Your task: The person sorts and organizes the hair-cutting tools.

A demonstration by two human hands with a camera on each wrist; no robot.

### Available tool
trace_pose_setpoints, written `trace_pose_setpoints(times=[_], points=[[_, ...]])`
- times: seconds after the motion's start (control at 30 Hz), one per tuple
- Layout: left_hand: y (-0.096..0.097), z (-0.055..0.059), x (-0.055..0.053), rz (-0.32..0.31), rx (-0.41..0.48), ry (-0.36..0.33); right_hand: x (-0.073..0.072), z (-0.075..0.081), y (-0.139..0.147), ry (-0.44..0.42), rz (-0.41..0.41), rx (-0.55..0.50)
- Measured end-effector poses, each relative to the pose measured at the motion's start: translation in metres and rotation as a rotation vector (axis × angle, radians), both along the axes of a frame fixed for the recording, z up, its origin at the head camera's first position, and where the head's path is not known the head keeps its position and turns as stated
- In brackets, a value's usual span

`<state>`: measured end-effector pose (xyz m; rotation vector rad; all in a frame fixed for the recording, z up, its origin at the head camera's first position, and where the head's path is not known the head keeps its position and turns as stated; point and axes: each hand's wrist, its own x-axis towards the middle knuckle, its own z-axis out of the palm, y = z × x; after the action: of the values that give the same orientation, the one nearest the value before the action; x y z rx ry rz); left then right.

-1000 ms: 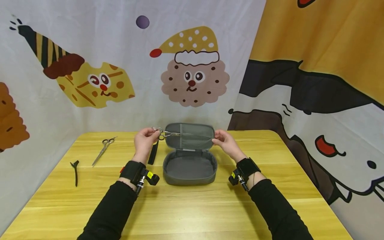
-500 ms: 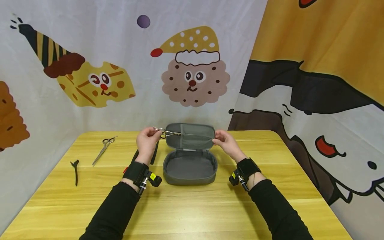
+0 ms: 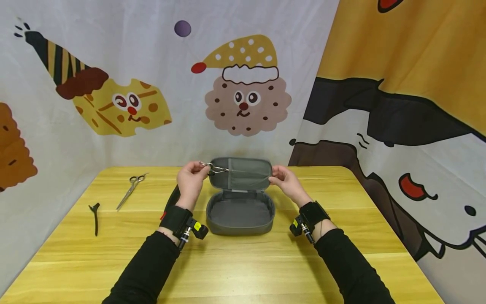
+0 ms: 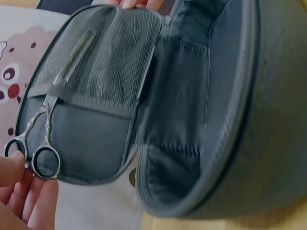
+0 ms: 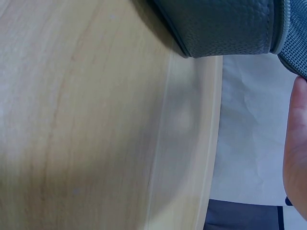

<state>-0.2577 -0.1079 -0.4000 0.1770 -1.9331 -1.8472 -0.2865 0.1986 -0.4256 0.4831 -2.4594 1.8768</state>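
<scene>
Rightward by a little goes the left hand (image 3: 190, 179) since a second ago, and its silver scissors (image 4: 50, 101) now reach further across the case lid; the right hand (image 3: 286, 181) stays at the lid's right edge.

Behind everything hangs a printed cloth (image 3: 152, 50), filling the upper frame. Below it the wood-grain table (image 3: 243, 270) spreads across the lower half. At the centre stands a grey zip case (image 3: 241, 228), lid raised, with a mesh pocket (image 4: 105, 57) covering part of its inside.

Left thumb and fingers are nearly closed together, pinching the ring handles; the blades lie behind the mesh, seen through it, with the rings outside. Right thumb and fingers also make a narrow pinch, on the lid's edge. Both hands are lifted above the table, forearms in black sleeves (image 3: 142, 270) slanting up from the lower corners.

Over at left, other scissors (image 3: 130, 190) lie on the table, tips toward the lower left, and a dark clip (image 3: 96, 219) lies nearer the left edge. Each wrist carries a black camera (image 3: 200, 230); its yellow patch is too small to read.
</scene>
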Motion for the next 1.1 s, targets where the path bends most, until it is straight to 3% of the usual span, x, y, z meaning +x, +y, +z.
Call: trace_pose_setpoints(times=[0.2,0.73,1.1], points=[[0.008,0.001,0.004,0.026,-0.057,-0.030,0.000,-0.001,-0.001,0.008,0.003,0.007],[0.022,0.004,0.008,-0.013,-0.180,-0.072,0.001,-0.002,-0.003,0.035,0.000,0.018],[0.010,0.004,0.010,-0.105,-0.196,-0.007,0.001,-0.002,-0.004,0.035,0.072,0.005]])
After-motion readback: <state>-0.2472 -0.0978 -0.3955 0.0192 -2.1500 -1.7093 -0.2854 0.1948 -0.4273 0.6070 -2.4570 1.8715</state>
